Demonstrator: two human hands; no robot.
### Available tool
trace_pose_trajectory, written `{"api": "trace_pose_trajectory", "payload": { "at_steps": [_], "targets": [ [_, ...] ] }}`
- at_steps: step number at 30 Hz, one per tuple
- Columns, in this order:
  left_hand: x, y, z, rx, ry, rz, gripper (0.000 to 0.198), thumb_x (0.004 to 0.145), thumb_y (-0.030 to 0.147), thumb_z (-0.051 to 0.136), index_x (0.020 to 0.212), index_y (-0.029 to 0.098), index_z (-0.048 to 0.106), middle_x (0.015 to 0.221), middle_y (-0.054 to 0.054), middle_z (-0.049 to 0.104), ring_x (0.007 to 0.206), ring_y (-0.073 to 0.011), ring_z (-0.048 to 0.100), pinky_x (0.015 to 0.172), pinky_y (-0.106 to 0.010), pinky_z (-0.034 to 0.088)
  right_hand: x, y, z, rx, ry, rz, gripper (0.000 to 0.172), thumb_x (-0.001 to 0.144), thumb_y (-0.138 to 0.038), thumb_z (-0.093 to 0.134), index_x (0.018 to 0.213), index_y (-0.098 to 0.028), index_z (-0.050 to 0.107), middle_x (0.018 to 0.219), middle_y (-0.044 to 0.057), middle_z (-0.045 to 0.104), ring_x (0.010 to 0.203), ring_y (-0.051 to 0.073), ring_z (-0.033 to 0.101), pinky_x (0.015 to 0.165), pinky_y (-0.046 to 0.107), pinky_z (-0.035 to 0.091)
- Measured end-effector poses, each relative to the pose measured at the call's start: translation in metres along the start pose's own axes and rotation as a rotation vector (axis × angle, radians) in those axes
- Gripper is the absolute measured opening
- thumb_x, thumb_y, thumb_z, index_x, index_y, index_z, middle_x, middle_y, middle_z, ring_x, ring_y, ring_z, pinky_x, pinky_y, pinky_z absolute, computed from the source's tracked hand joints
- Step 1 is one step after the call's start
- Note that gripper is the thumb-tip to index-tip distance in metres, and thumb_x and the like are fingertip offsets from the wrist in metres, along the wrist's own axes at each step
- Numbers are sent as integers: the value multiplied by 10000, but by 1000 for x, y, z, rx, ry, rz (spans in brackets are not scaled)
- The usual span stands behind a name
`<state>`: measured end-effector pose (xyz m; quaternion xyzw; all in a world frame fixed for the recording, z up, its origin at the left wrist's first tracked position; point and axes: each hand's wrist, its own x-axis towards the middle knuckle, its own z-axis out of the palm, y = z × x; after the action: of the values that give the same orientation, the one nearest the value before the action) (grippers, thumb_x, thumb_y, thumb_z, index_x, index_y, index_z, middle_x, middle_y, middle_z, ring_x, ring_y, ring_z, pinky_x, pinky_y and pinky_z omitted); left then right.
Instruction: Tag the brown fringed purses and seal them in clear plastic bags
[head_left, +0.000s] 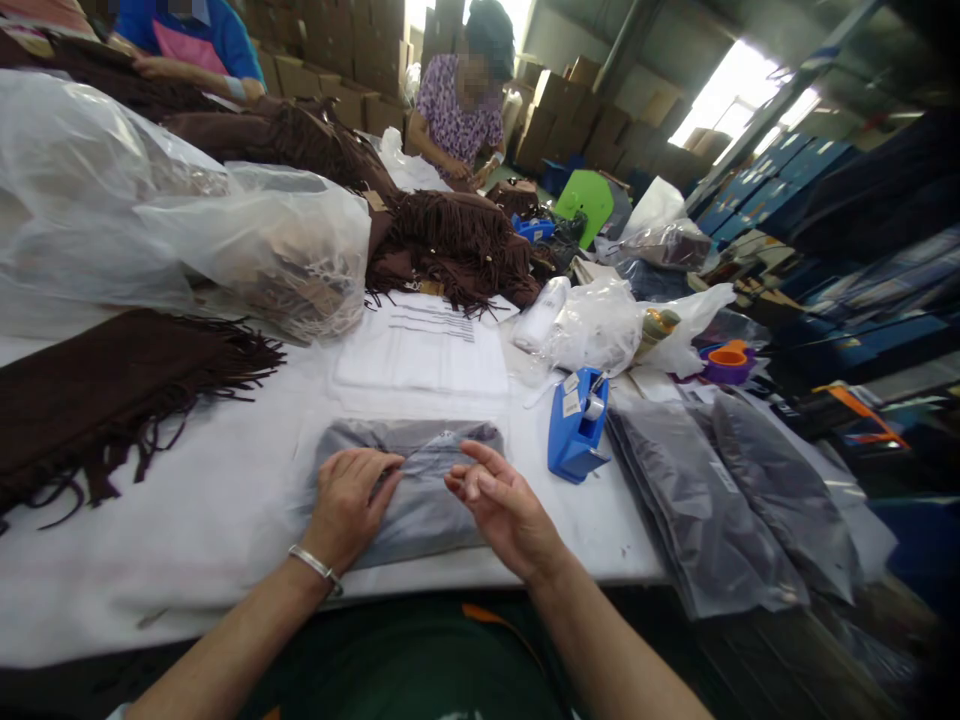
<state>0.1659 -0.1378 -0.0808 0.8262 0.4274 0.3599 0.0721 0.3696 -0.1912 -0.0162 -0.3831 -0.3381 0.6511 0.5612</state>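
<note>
Now left hand [346,505] flat, fingers together, on grey bagged garment [431,480] at table's [225,500] near edge; right hand [502,510] hovers beside, fingers apart, empty. Likely smoothing step; sealing needs tape dispenser [576,428], near right.

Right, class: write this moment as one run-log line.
left hand: flat on bagged grey garment | right hand: open, just above it | blue tape dispenser: right of bag

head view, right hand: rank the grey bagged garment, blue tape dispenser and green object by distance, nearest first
1. grey bagged garment: immediately left of the right hand, at its fingertips.
2. blue tape dispenser: a little ahead, to the right.
3. green object: far back, ahead and slightly right.
</note>
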Motion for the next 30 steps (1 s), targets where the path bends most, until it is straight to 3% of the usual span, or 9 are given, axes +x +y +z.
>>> {"api": "trace_pose_trajectory", "payload": {
  "at_steps": [2, 4, 10, 16, 20, 25, 28, 30],
  "targets": [
    [0, 11, -10, -80, 28, 10, 169, 897, 244, 515, 1045, 205, 587, 969, -42, 650, 952, -221, 578, 947, -437, 374, -13, 21, 12, 323, 59, 61, 341, 782, -264, 675, 1117, -235, 618, 727, -32, 559, 957, 146, 569, 1015, 360, 372],
    [0, 27, -20, -153, 19, 23, 200, 892, 226, 519, 1083, 214, 576, 1009, -39, 647, 999, -211, 574, 1003, -440, 353, -19, 34, 19, 481, 86, 122, 336, 781, -221, 680, 1111, -224, 618, 742, -32, 551, 977, 143, 562, 1014, 353, 378],
    [-4, 62, -38, -221, -29, 47, 178, 882, 203, 539, 1048, 232, 597, 1003, -42, 652, 989, -203, 581, 1034, -459, 325, -22, 38, 25, 567, 101, 189, 379, 762, -195, 680, 1131, -236, 603, 757, -34, 559, 840, 127, 569, 898, 285, 446],
    [-9, 67, -37, -236, 9, 73, 218, 861, 166, 583, 1066, 238, 579, 967, -27, 659, 975, -200, 576, 1023, -452, 335, -28, 42, 28, 546, 125, 183, 389, 782, -216, 665, 1162, -246, 589, 803, -26, 612, 848, 125, 586, 876, 265, 454],
    [-14, 73, -37, -294, -3, -16, 194, 857, 158, 564, 1042, 218, 565, 992, -51, 631, 993, -213, 556, 963, -420, 386, -29, 45, 29, 515, 157, 133, 382, 791, -239, 670, 1164, -262, 586, 914, -12, 650, 933, 139, 591, 933, 297, 434],
    [-16, 76, -33, -369, 5, -151, 122, 853, 287, 606, 942, 213, 570, 919, -54, 611, 933, -216, 552, 863, -378, 436, -30, 51, 35, 405, 192, 58, 387, 809, -286, 664, 1185, -258, 578, 979, 9, 665, 974, 152, 595, 990, 323, 396],
    [-15, 75, -32, -473, 9, -254, 87, 874, 280, 572, 818, 213, 575, 830, -23, 607, 842, -183, 565, 822, -336, 443, -32, 55, 36, 217, 217, 12, 404, 850, -320, 615, 1244, -271, 539, 1064, 30, 666, 1088, 183, 562, 1035, 380, 362],
    [-13, 75, -35, -612, -40, -384, 122, 865, 299, 580, 782, 209, 582, 814, -15, 611, 816, -175, 570, 800, -314, 446, -33, 54, 31, -79, 194, -89, 417, 893, -305, 555, 1303, -292, 487, 1119, 34, 662, 1202, 201, 493, 1076, 437, 314]
  ]
}}
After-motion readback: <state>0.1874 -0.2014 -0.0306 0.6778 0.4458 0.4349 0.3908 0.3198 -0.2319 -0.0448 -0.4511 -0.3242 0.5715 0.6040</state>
